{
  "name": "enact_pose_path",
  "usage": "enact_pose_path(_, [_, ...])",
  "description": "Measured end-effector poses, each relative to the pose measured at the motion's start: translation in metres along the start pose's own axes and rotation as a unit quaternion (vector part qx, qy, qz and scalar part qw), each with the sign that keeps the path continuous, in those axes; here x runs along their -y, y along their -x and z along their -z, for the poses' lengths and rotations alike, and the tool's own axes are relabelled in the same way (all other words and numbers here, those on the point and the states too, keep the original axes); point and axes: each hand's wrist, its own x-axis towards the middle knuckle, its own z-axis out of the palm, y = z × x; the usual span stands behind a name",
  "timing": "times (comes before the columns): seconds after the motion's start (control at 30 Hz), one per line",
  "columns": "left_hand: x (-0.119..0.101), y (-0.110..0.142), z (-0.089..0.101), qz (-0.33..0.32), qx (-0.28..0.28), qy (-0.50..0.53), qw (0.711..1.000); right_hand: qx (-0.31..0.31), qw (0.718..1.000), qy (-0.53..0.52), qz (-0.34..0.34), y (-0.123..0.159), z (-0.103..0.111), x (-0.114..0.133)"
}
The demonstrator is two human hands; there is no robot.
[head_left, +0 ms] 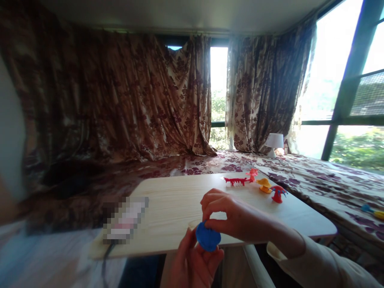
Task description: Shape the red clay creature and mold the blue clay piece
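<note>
The blue piece (pixel 208 239) is held up at the near edge of the table (pixel 168 200), gripped from below by the left hand (pixel 196 262) and pinched at its top, between thumb and fingertips, by the right hand (pixel 222 212). Beyond the right hand, a red strip (pixel 235 182), a yellow piece (pixel 265 188) and a red-and-blue piece (pixel 277 195) are seen on the table.

no legible text, labels, brands, numbers or signs, cabled device (pixel 125 221) on table (pixel 171 200) pixelated, unreadable
</note>
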Motion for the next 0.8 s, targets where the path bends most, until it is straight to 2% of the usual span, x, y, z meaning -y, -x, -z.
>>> enact_pose_path(0.13, [0.0016,-0.0005,0.0049,0.005,0.005,0.004,1.000,0.014,1.000,0.005,0.011,-0.0014,0.0017,0.0030])
enact_pose_path(0.33, [0.0019,0.0016,0.0039,0.001,0.050,0.024,0.998,0.046,0.999,-0.014,-0.011,-0.0014,0.0073,0.0015])
enact_pose_path(0.43, [0.0030,0.0023,0.0041,0.009,0.049,0.029,0.998,0.054,0.998,-0.023,0.002,-0.0017,0.0079,0.0034])
enact_pose_path(0.67, [0.0011,0.0039,0.0068,0.017,0.065,0.018,0.998,-0.012,0.998,-0.042,0.040,-0.0053,0.0026,0.0085])
enact_pose_path(0.8, [-0.0005,0.0055,0.0022,-0.018,0.063,0.021,0.998,-0.033,0.998,-0.056,0.010,-0.0030,0.0067,0.0047])
